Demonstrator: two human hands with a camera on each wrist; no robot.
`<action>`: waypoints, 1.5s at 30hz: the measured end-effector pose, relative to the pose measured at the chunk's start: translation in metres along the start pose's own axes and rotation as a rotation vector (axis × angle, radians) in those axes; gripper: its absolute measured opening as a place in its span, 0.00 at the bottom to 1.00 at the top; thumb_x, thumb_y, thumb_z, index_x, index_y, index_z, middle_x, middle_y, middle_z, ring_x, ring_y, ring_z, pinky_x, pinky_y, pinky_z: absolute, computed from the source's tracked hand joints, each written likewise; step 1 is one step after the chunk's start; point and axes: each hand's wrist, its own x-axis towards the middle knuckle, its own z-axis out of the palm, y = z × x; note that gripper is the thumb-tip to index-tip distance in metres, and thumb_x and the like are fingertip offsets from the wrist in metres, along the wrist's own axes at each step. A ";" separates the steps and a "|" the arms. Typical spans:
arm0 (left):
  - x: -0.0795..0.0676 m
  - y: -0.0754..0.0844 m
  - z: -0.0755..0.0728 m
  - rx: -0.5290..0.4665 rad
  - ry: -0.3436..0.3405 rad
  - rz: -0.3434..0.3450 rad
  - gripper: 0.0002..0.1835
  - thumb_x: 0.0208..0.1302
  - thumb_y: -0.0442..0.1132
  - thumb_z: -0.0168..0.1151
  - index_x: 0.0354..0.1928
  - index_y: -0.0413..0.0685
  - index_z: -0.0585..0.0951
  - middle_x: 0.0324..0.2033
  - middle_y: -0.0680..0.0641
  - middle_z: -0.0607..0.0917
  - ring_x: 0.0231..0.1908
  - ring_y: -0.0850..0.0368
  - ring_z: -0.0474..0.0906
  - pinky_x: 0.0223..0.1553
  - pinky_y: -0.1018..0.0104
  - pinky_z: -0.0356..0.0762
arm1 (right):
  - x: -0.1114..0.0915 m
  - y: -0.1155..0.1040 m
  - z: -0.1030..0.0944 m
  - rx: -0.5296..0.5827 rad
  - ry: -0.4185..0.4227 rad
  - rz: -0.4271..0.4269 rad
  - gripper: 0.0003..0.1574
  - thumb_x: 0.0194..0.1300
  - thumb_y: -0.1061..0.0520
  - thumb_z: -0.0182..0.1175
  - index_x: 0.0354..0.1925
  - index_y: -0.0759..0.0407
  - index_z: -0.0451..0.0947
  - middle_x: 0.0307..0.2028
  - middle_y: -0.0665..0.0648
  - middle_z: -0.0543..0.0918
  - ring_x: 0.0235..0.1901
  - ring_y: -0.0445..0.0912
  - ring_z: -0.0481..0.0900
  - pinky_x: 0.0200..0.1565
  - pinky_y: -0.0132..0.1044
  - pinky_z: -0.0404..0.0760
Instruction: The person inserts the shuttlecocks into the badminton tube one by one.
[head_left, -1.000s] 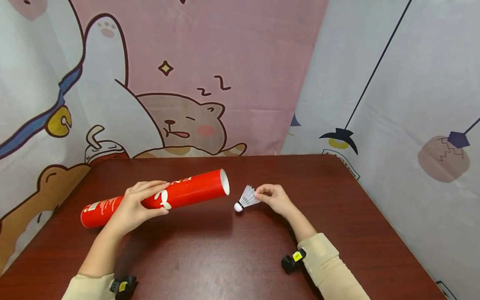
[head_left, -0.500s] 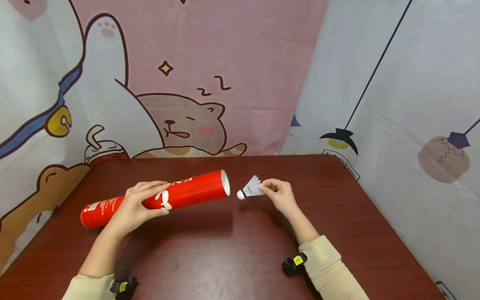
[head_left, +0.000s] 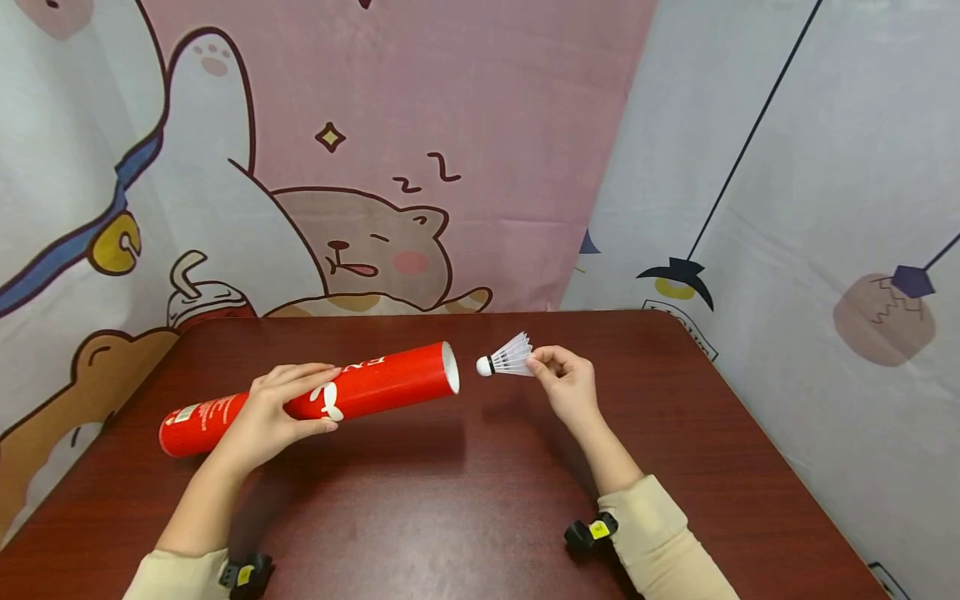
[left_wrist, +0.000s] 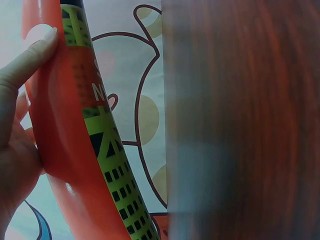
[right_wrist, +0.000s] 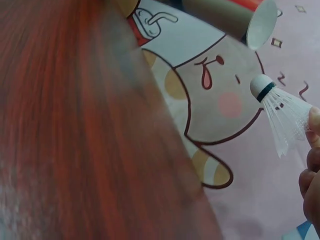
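Note:
My left hand (head_left: 266,417) grips a long red shuttlecock tube (head_left: 397,379) around its middle. The tube is tilted, its bottom end low at the left and its open white-lined mouth raised toward the right. In the left wrist view, the thumb presses along the red tube (left_wrist: 55,120), which also bears a green and black pattern. My right hand (head_left: 570,387) pinches a white shuttlecock (head_left: 510,358) by the feather edge. Its round cork points left at the tube's mouth, a small gap apart. In the right wrist view, the shuttlecock (right_wrist: 282,110) hangs just below the tube's opening (right_wrist: 262,25).
A dark reddish-brown wooden table (head_left: 420,517) lies under both hands. Behind it hangs a cloth backdrop (head_left: 510,167) with cartoon animals, close to the table's far edge. Small black wrist cameras (head_left: 588,533) sit at the sleeve cuffs.
My right hand has lifted the shuttlecock up from near the table, turning its cork to point left at the tube's mouth. The left hand and tube have hardly moved.

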 end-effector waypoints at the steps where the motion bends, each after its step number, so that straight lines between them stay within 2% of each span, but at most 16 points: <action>1: 0.000 0.000 0.000 0.001 0.000 -0.001 0.39 0.36 0.37 0.82 0.58 0.55 0.80 0.53 0.50 0.80 0.51 0.55 0.69 0.48 0.48 0.54 | 0.000 -0.002 0.000 0.006 0.005 -0.005 0.04 0.54 0.75 0.65 0.27 0.75 0.77 0.16 0.58 0.71 0.16 0.35 0.61 0.19 0.25 0.59; 8: -0.001 0.000 0.000 0.003 -0.002 -0.003 0.39 0.35 0.36 0.82 0.58 0.55 0.80 0.53 0.50 0.80 0.51 0.56 0.69 0.48 0.49 0.54 | -0.001 -0.020 0.005 0.029 0.026 -0.040 0.04 0.55 0.75 0.64 0.27 0.75 0.77 0.16 0.51 0.71 0.16 0.34 0.61 0.19 0.26 0.59; 14: -0.001 -0.001 -0.001 -0.003 -0.003 -0.006 0.39 0.36 0.36 0.82 0.58 0.55 0.80 0.53 0.50 0.80 0.52 0.55 0.68 0.48 0.48 0.54 | -0.003 -0.029 0.010 0.068 0.031 -0.079 0.04 0.54 0.76 0.64 0.27 0.75 0.77 0.18 0.49 0.74 0.16 0.34 0.62 0.20 0.26 0.60; 23: 0.000 0.000 -0.001 -0.006 -0.006 -0.007 0.40 0.36 0.36 0.82 0.58 0.55 0.80 0.53 0.50 0.80 0.52 0.55 0.68 0.48 0.47 0.54 | -0.008 -0.037 0.021 0.124 0.007 -0.142 0.06 0.52 0.79 0.63 0.26 0.75 0.76 0.18 0.52 0.73 0.16 0.35 0.61 0.19 0.28 0.60; 34: 0.001 0.000 -0.001 -0.014 -0.016 -0.013 0.39 0.36 0.36 0.82 0.58 0.55 0.80 0.53 0.50 0.80 0.52 0.54 0.68 0.48 0.47 0.54 | -0.015 -0.038 0.038 0.144 -0.035 -0.161 0.06 0.51 0.79 0.63 0.27 0.75 0.76 0.16 0.62 0.69 0.16 0.36 0.60 0.18 0.30 0.58; 45: 0.000 0.001 0.000 -0.013 -0.017 -0.007 0.39 0.37 0.37 0.82 0.58 0.56 0.80 0.53 0.50 0.80 0.52 0.54 0.68 0.48 0.47 0.54 | -0.018 -0.035 0.049 0.162 -0.056 -0.177 0.08 0.50 0.80 0.63 0.26 0.74 0.77 0.17 0.60 0.71 0.16 0.36 0.60 0.18 0.30 0.58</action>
